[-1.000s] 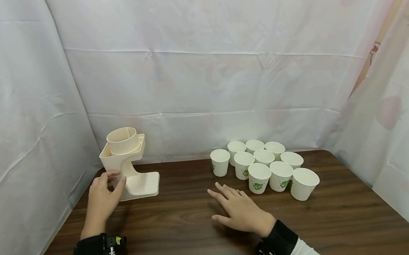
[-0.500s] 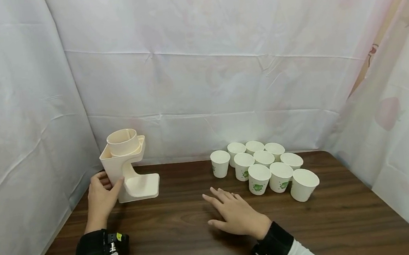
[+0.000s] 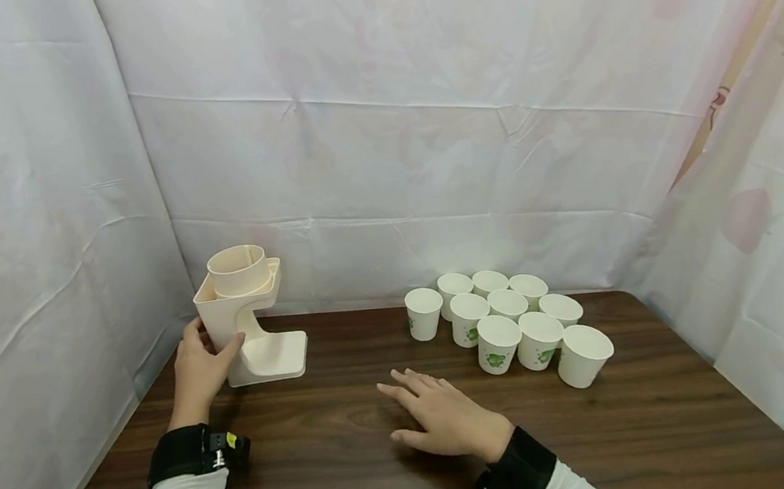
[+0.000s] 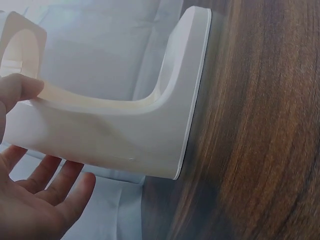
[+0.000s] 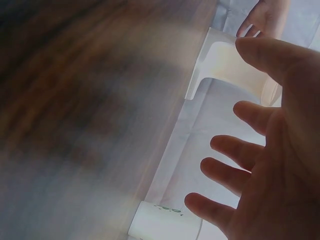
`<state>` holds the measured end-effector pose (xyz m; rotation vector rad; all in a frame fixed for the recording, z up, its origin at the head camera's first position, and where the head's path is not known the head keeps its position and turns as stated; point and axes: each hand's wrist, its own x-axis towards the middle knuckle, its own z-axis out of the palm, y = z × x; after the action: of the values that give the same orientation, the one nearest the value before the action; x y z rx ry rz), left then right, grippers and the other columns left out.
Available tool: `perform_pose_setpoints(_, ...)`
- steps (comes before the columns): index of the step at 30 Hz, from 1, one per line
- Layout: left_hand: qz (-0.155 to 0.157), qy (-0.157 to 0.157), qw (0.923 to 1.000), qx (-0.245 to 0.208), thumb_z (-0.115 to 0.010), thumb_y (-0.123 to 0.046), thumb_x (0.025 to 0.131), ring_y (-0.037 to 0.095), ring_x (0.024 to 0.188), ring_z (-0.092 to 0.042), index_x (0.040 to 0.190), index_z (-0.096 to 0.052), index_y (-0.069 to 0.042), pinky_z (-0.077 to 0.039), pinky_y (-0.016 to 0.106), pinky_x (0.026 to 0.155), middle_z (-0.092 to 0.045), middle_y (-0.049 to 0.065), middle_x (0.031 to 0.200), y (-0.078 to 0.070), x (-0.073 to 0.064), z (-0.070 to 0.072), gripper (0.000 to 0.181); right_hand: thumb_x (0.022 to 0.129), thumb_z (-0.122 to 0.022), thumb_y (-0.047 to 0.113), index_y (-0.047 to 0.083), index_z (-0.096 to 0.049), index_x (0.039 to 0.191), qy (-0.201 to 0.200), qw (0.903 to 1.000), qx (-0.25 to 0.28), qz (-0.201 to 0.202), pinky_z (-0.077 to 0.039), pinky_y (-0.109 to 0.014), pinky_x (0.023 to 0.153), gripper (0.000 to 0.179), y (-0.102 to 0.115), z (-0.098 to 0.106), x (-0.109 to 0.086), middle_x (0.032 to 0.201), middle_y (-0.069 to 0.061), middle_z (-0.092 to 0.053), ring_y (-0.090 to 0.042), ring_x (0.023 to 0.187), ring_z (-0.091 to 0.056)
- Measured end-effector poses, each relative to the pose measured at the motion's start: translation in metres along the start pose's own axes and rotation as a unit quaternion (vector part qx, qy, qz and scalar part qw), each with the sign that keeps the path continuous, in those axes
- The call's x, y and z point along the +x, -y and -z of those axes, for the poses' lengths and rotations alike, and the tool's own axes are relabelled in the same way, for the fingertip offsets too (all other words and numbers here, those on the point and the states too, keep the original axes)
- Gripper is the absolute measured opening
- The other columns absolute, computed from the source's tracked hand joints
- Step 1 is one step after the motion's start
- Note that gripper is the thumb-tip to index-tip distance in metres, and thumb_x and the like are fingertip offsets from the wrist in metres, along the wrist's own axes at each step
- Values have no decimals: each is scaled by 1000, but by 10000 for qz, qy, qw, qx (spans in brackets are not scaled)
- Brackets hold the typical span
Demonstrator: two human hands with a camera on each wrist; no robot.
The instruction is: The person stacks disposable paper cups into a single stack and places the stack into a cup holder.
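At the left of the table stands an upright cream plastic stand (image 3: pixel 276 355) with a flat base, a curved column and a round cylinder (image 3: pixel 238 270) set in its top. My left hand (image 3: pixel 199 375) grips its column from the left side. In the left wrist view the thumb (image 4: pixel 31 87) lies on one edge, while the fingers (image 4: pixel 62 182) bend round the opposite side. My right hand (image 3: pixel 446 416) holds nothing. Its fingers are spread, palm down, over the wooden table (image 3: pixel 344 473), to the left of and nearer than a group of white paper cups (image 3: pixel 499 343).
Several white paper cups with green prints stand upright close together at the back right; one cup (image 3: pixel 585 356) sits at the right end of the group. White cloth (image 3: pixel 383 158) hangs behind the table and along both sides.
My left hand has closed in on the stand's column, its fingers going further behind it. My right hand has drifted left and slightly nearer. The stand and the cups stay in place.
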<state>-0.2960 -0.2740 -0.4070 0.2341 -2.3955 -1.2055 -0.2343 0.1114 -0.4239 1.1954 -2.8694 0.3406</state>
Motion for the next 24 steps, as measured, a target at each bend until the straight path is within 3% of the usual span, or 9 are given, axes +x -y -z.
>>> perform_pose_setpoints(16,-15,179,9998,-95,-65,-35,97,49,126,-42,155,-17,5,-39,62,100,-37,35,141,1,0,0,85,101,-56,48,20,-32,158,0,9999,7,131,-39,-60,104,67,-1,-1,1,160,-12,-31,-34,145,-31)
perform_pose_setpoints(24,-198,272,9994,-2,-66,-34,97,50,124,-44,154,-18,6,-42,61,97,-38,36,138,-4,-4,-2,85,101,-56,48,21,-31,158,-2,9999,18,151,-39,-59,104,67,-2,-2,0,160,-11,-31,-34,145,-31)
